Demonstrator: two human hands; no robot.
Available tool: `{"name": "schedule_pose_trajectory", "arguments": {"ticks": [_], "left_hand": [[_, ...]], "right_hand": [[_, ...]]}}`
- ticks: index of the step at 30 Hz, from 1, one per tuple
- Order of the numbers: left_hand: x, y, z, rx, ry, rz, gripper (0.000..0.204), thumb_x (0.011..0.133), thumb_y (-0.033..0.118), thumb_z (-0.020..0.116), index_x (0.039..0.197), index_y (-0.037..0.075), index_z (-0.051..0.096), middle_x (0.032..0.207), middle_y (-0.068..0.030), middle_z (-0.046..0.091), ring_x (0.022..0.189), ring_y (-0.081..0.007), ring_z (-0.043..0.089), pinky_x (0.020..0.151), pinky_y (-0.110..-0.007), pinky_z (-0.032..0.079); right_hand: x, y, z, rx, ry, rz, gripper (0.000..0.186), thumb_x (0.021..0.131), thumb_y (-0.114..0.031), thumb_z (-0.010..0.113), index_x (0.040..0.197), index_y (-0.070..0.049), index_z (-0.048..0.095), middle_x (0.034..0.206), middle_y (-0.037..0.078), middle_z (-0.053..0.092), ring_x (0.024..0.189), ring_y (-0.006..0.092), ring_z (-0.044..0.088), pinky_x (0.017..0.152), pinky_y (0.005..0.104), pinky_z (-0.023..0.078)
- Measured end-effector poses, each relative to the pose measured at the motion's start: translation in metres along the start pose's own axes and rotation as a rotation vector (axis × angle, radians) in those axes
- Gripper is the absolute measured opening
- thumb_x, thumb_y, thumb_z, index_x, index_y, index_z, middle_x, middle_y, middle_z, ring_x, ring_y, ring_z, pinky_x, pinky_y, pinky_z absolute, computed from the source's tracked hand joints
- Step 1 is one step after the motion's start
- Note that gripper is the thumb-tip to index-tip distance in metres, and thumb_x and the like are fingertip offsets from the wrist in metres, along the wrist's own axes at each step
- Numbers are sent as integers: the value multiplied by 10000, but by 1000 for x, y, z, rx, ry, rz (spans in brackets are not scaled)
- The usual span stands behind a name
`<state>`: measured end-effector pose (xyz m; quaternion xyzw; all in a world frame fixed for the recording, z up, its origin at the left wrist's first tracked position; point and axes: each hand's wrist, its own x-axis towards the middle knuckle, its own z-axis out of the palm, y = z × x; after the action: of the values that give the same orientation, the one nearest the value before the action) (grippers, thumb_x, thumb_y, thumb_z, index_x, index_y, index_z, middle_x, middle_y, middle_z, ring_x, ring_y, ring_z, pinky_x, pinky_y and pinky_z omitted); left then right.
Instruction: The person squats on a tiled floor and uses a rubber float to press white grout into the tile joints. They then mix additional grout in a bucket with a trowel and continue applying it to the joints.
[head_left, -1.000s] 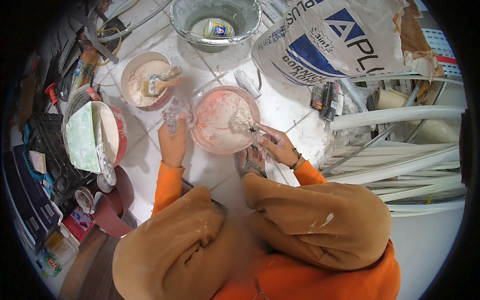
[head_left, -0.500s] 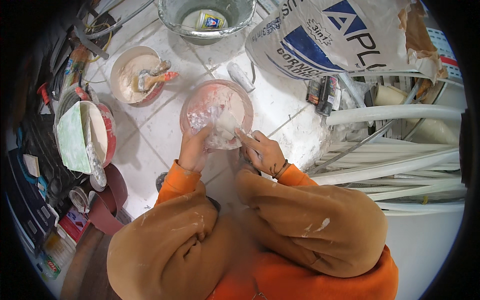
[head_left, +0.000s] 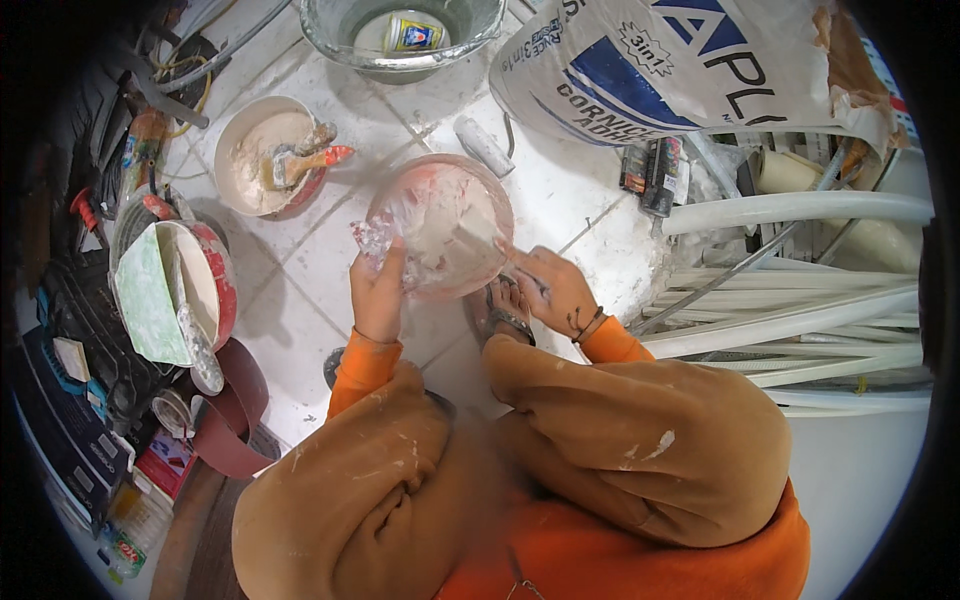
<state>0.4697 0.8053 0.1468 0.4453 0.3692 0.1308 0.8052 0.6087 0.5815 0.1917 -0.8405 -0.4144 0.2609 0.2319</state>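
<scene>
My left hand (head_left: 377,290) is closed on crumpled clear plastic (head_left: 372,236) at the left edge of a pinkish bowl (head_left: 420,185) smeared with pale paste. My right hand (head_left: 550,290) grips a scraper (head_left: 470,232), its coated blade in the paste at the bowl's right side; its handle is mostly hidden by my fingers. My sandalled foot (head_left: 510,300) is just beside that hand. Up and left, a white bowl (head_left: 240,135) holds pale powder and a paintbrush with a red-tipped handle (head_left: 310,162). A small roller (head_left: 482,145) lies behind the pink bowl.
At the back are a grey bucket (head_left: 340,40) with a can inside and a large paper sack (head_left: 610,100). Long white strips and pipes (head_left: 790,310) fill the right. On the left are a red bucket (head_left: 205,260) with a green board, cluttered tools and sanding paper (head_left: 225,430).
Since a second ago my left hand and the plastic have swung right into the pink bowl, then drawn slightly back toward its left edge. The scraper has moved within the paste.
</scene>
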Motion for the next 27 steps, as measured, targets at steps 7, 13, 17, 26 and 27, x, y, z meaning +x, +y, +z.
{"name": "schedule_pose_trajectory", "arguments": {"ticks": [7, 13, 17, 26, 27], "left_hand": [[-3, 11, 22, 271, -7, 210, 372, 1077, 221, 535, 1282, -81, 600, 1183, -111, 681, 1078, -168, 591, 974, -335, 470], [5, -4, 3, 300, 69, 178, 367, 1076, 226, 539, 1267, -79, 609, 1165, -116, 689, 1062, -159, 593, 955, -328, 474], [0, 0, -1, 289, 84, 170, 356, 1078, 249, 543, 1258, -47, 626, 1110, -54, 667, 999, -112, 570, 899, -289, 470], [10, 0, 39, 308, 12, 336, 409, 1062, 225, 542, 1330, -84, 557, 1203, -155, 657, 1125, -213, 578, 1021, -350, 438], [17, -5, 33, 299, 30, 309, 420, 1059, 218, 542, 1343, -91, 539, 1237, -167, 641, 1150, -219, 569, 1037, -350, 427]], "right_hand": [[10, -25, 0, -221, -91, -146, 729, 870, -139, 672, 1532, -345, 450, 1065, 146, 619, 643, 314, 657, 564, 405, 566], [3, -11, 8, -179, -156, -77, 706, 878, -138, 651, 1524, -352, 463, 1018, 137, 609, 649, 336, 645, 584, 428, 568], [7, -1, -9, -191, -139, 4, 644, 900, -133, 632, 1501, -328, 510, 860, 106, 567, 642, 313, 607, 591, 408, 534], [16, -13, 21, 46, 31, 26, 609, 934, -146, 615, 1518, -272, 495, 848, 142, 575, 695, 332, 602, 627, 429, 519], [10, -11, 21, 20, -75, 78, 617, 958, -167, 531, 1552, -289, 421, 994, 191, 617, 764, 405, 653, 684, 482, 552]]}}
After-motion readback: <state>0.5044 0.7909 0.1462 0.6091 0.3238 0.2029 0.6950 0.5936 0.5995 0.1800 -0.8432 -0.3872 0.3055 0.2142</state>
